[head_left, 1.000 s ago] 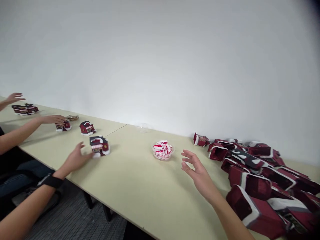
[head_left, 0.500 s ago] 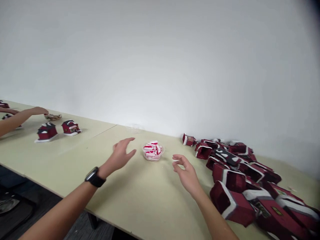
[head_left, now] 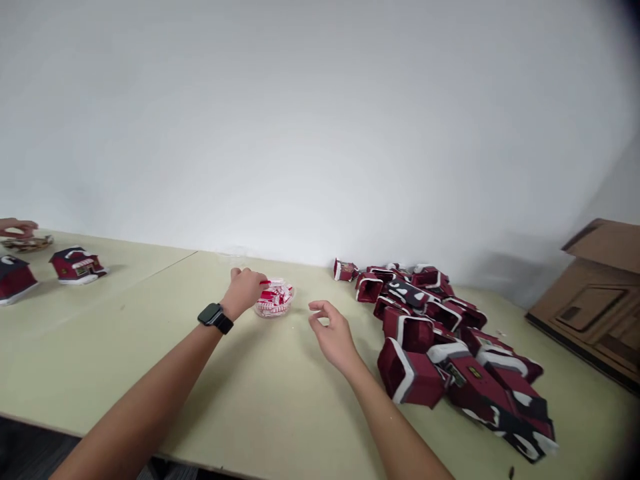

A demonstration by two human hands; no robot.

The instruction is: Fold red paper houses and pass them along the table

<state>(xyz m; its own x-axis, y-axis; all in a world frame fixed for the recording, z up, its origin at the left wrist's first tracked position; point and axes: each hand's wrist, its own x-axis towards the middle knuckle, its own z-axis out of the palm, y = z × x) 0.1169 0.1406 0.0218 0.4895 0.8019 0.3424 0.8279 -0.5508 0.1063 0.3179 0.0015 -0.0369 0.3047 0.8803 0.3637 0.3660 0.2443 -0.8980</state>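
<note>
Clear bowl [head_left: 273, 314] heaped with red-and-white pieces [head_left: 277, 299] — left hand [head_left: 243, 293] at its left edge, can't tell if pinching; right hand [head_left: 333, 333] right of bowl, loosely spread.

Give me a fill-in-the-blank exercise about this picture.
The watch is worn on the ____ side.
The clear bowl at the left hand holds red and ____ pieces.
The hand nearest the pile of model houses is the ____ one.
The box at the picture's right edge is made of ____.
Missing words: left; white; right; cardboard.
</note>
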